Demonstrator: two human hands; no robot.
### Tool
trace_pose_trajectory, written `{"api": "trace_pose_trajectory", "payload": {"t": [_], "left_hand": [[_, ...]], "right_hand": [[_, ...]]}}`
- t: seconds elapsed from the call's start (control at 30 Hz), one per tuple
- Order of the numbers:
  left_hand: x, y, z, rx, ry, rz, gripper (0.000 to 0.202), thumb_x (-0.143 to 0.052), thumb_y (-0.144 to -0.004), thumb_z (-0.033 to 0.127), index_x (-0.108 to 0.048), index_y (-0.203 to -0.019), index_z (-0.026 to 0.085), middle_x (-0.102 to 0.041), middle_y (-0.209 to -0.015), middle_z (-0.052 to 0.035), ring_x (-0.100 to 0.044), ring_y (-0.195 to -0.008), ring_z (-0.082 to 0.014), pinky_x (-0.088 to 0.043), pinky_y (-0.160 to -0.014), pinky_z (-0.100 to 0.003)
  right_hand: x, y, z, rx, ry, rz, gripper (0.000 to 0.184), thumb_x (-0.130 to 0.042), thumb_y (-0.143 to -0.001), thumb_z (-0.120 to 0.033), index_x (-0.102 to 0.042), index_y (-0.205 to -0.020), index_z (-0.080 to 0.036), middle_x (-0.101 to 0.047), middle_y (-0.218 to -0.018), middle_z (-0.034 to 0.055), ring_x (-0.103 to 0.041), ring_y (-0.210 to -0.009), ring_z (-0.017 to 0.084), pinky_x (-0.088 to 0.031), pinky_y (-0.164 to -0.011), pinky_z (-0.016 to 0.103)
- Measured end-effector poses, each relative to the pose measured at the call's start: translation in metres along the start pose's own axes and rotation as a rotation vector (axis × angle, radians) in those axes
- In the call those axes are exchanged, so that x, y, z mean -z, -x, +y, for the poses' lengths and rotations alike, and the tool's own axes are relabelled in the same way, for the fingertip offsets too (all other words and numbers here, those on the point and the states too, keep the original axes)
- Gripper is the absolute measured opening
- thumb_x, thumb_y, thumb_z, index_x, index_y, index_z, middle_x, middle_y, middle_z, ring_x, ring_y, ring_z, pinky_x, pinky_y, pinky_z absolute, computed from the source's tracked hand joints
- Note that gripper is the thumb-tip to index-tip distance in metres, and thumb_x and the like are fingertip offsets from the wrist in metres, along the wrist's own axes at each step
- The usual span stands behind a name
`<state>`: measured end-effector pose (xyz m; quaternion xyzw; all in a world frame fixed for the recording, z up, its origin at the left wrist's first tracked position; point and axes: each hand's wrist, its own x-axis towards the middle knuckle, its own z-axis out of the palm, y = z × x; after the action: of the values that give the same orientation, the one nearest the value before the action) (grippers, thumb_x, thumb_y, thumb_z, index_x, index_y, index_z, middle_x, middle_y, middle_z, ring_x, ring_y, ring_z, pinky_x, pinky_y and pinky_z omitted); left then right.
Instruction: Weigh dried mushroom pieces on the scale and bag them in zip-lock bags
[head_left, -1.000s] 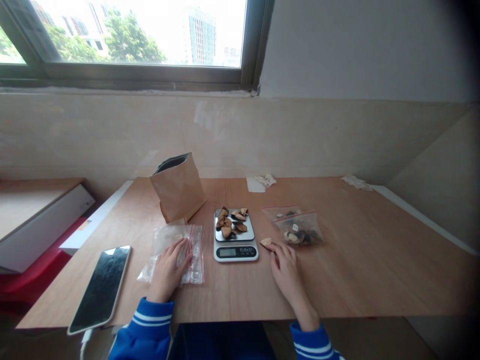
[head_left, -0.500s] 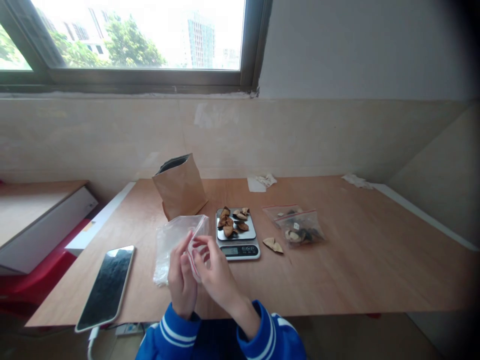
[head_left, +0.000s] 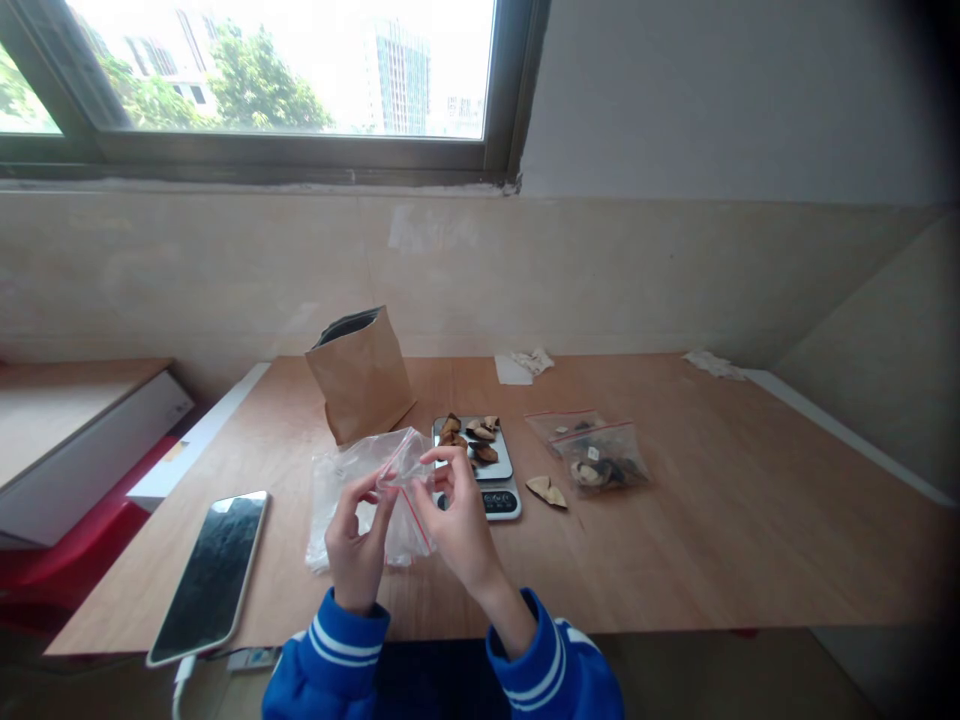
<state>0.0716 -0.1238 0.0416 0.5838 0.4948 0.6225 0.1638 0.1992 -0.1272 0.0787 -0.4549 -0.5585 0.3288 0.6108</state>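
Observation:
Between my hands is a clear zip bag [head_left: 407,535] with red seal lines, its mouth spread apart. My left hand [head_left: 357,545] pinches one side of the mouth between thumb and fingers. On the opposite side, my right hand [head_left: 463,520] pinches the other edge, its fingertips partly over the plastic. More clear plastic bags [head_left: 326,510] lie on the table behind my left hand. Just beyond my right hand stands a digital kitchen scale [head_left: 504,498], its display partly covered. Brown dried slices [head_left: 484,453], perhaps mushroom, rest on its plate.
An open kraft paper bag [head_left: 364,385] stands behind the plastic. One loose dried slice [head_left: 547,491] lies right of the scale, near filled zip bags [head_left: 606,465]. A phone [head_left: 211,575] with a cable is at the left edge. Crumpled tissue [head_left: 534,361] lies at the back.
My hands have moved apart, and the zip bag's mouth has opened between them. My right hand has shifted right and now covers part of the scale.

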Motion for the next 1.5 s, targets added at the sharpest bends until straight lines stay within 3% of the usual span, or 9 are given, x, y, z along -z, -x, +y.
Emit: {"api": "trace_pose_trajectory", "payload": {"t": [0.13,0.43,0.63,0.8,0.9,1.07,1.17,1.27,1.5], "left_hand": [[-0.002,-0.005,-0.001,-0.044,0.016,0.257,0.013,-0.062,-0.083,0.031,-0.063,-0.091,0.021,-0.065,-0.085,-0.0016,-0.059,-0.079,-0.0158,-0.049,-0.079,-0.031],[-0.022,-0.044,-0.006,-0.108,0.041,0.458,0.021,-0.042,-0.091,0.042,-0.047,-0.094,0.021,-0.059,-0.094,-0.0038,-0.060,-0.092,-0.0194,-0.047,-0.088,-0.039],[-0.047,-0.041,-0.037,0.041,0.083,0.483,0.024,-0.042,-0.091,0.042,-0.041,-0.098,0.019,-0.056,-0.111,-0.0123,-0.056,-0.109,-0.0229,-0.041,-0.096,-0.041],[-0.050,-0.027,-0.059,0.045,0.065,0.405,0.024,-0.045,-0.089,0.041,-0.039,-0.098,0.019,-0.056,-0.108,-0.0130,-0.057,-0.105,-0.0235,-0.042,-0.091,-0.042],[-0.049,-0.027,-0.060,0.048,0.050,0.373,0.024,-0.045,-0.089,0.039,-0.037,-0.099,0.019,-0.056,-0.105,-0.0129,-0.058,-0.102,-0.0234,-0.043,-0.089,-0.043],[-0.049,-0.029,-0.055,0.048,0.061,0.349,0.023,-0.044,-0.089,0.040,-0.035,-0.098,0.020,-0.056,-0.101,-0.0102,-0.059,-0.097,-0.0217,-0.044,-0.089,-0.043],[-0.049,-0.030,-0.053,0.030,0.061,0.358,0.023,-0.044,-0.089,0.040,-0.035,-0.097,0.021,-0.055,-0.100,-0.0095,-0.058,-0.096,-0.0215,-0.044,-0.089,-0.044],[-0.049,-0.030,-0.052,0.026,0.051,0.388,0.022,-0.043,-0.090,0.039,-0.035,-0.097,0.021,-0.055,-0.100,-0.0097,-0.058,-0.098,-0.0216,-0.043,-0.089,-0.044],[-0.050,-0.030,-0.057,0.059,0.042,0.439,0.025,-0.043,-0.090,0.040,-0.036,-0.100,0.019,-0.054,-0.105,-0.0113,-0.057,-0.100,-0.0225,-0.043,-0.089,-0.043]], "right_hand": [[0.017,0.002,0.008,-0.043,0.018,0.204,0.011,-0.051,-0.084,-0.018,-0.049,-0.093,-0.022,-0.054,-0.087,0.0002,-0.053,-0.070,0.013,-0.048,-0.070,0.028],[0.081,0.037,0.030,0.015,0.121,0.165,0.018,-0.044,-0.093,-0.028,-0.058,-0.103,-0.023,-0.058,-0.102,0.0055,-0.056,-0.095,0.019,-0.046,-0.083,0.033],[0.097,-0.051,0.039,0.133,0.423,-0.089,0.022,-0.045,-0.089,-0.020,-0.066,-0.095,-0.021,-0.061,-0.101,0.0064,-0.056,-0.100,0.020,-0.044,-0.089,0.035],[0.074,-0.131,0.065,0.221,0.662,-0.591,0.037,-0.051,-0.079,-0.005,-0.068,-0.107,-0.022,-0.066,-0.111,0.0056,-0.055,-0.109,0.020,-0.039,-0.097,0.034],[0.060,-0.153,0.088,0.169,0.835,-0.708,0.035,-0.060,-0.074,-0.005,-0.072,-0.099,-0.026,-0.070,-0.107,0.0040,-0.058,-0.106,0.023,-0.040,-0.093,0.036],[0.059,-0.160,0.097,0.151,0.875,-0.628,0.014,-0.064,-0.080,-0.021,-0.072,-0.091,-0.024,-0.071,-0.098,0.0055,-0.060,-0.098,0.025,-0.040,-0.090,0.039],[0.078,-0.151,0.081,0.203,0.775,-0.384,0.018,-0.060,-0.084,-0.026,-0.069,-0.099,-0.021,-0.068,-0.104,0.0072,-0.059,-0.101,0.023,-0.040,-0.091,0.038],[0.109,-0.120,0.068,0.233,0.589,-0.058,0.026,-0.054,-0.087,-0.032,-0.064,-0.108,-0.020,-0.066,-0.106,0.0083,-0.060,-0.096,0.021,-0.046,-0.085,0.035],[0.172,-0.027,0.111,0.112,0.955,-0.044,0.028,-0.053,-0.085,-0.041,-0.068,-0.101,-0.023,-0.066,-0.093,0.0086,-0.058,-0.085,0.025,-0.046,-0.077,0.039]]}}
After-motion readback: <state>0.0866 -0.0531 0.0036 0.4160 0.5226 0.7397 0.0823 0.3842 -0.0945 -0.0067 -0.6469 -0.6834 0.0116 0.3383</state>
